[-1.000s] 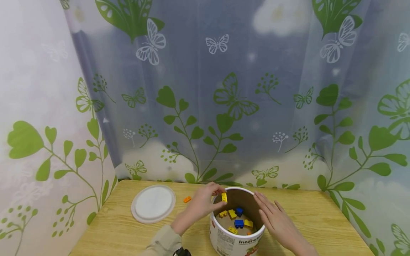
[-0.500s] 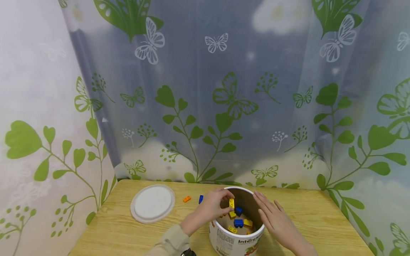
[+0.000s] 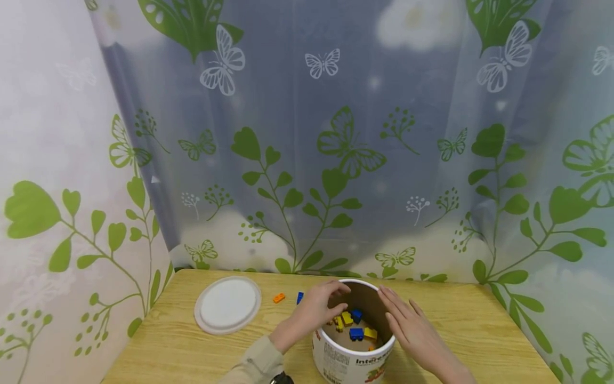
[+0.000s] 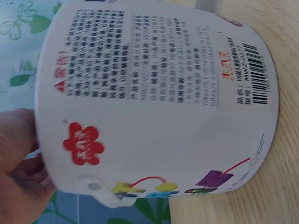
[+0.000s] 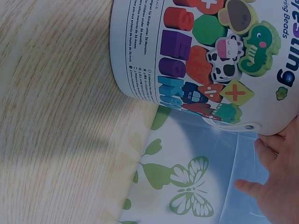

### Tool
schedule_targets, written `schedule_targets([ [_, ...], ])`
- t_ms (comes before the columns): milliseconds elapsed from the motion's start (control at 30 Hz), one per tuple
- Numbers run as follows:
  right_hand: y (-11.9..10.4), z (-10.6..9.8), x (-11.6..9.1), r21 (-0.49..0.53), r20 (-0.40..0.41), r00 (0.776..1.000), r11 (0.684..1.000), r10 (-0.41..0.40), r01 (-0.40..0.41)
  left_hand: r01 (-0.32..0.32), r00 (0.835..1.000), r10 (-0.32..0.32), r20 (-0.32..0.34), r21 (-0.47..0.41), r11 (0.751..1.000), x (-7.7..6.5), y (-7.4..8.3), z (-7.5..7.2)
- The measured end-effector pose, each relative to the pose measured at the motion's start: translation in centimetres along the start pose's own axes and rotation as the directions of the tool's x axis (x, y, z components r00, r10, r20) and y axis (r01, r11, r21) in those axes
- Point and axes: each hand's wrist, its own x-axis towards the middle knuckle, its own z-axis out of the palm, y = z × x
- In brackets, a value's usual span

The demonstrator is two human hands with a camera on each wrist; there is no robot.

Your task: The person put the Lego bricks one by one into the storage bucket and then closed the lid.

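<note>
A white printed bucket stands uncovered on the wooden table, with its barcode label in the left wrist view. Inside lie several toy bricks, among them a yellow brick near the left wall and a blue brick. My left hand reaches over the bucket's left rim, thumb and fingers apart, nothing between them. On the opposite rim rests my right hand, its fingers straight. The right wrist view shows that hand beside the bucket's top edge.
A round white lid lies on the table to the left. Between lid and bucket sit an orange brick and a small blue brick close to my left hand. A patterned curtain hangs behind the table.
My left hand carried a yellow brick rightward over the bucket and let it go; it now lies inside with the others. My right hand has stayed on the rim.
</note>
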Motion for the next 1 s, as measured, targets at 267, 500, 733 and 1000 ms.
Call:
schedule_targets([
  [267,0.0,0.1,0.0,-0.017,-0.023,1.0,1.0,-0.019,0.018,-0.067,0.985,0.055,-0.165,-0.067,0.996,-0.4,-1.0,-1.4],
  [500,0.2,0.3,0.0,-0.013,-0.015,1.0,1.0,-0.015,0.015,-0.014,0.968,-0.002,-0.251,-0.062,0.998,-1.4,-2.3,-3.2],
  [733,0.1,0.3,0.0,-0.017,-0.032,0.999,1.0,-0.022,0.022,0.113,0.942,-0.118,-0.313,-0.032,0.993,-2.6,-5.6,-4.3],
  [1000,0.0,0.2,0.0,-0.029,-0.028,0.999,0.999,-0.024,0.024,0.235,0.921,-0.219,-0.322,0.009,0.972,-3.6,-10.1,-3.7],
])
